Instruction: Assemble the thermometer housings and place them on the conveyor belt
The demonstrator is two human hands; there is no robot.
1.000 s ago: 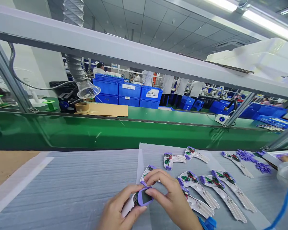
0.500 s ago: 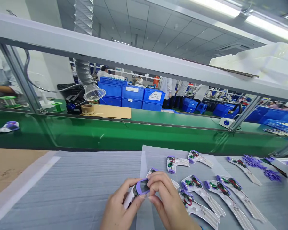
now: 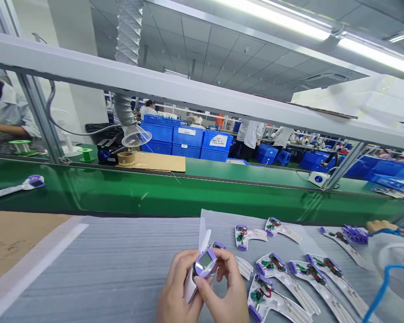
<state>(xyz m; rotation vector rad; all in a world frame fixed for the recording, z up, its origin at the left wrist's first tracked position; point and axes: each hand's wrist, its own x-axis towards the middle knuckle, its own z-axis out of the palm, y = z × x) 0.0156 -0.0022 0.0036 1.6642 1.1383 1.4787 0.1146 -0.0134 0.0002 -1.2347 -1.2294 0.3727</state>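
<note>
Head view: two hands [image 3: 202,296] hold one thermometer [image 3: 204,265].

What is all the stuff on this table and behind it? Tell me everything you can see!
Thermometer: one, white and purple, held in both hands.
Open half shells: about seven, white and purple with wiring, on the grey mat, right.
Finished thermometer: one, white and purple, on the green belt, far left.
Crates: many, blue, behind the belt.
Cardboard sheet: one, brown, beyond the belt.
Tape roll: one, brown, by the cardboard.
Hose: one, silver, hanging.
Co-worker's sleeve: white, right edge.
Left hand: under the thermometer.
Right hand: at its purple head.
</note>
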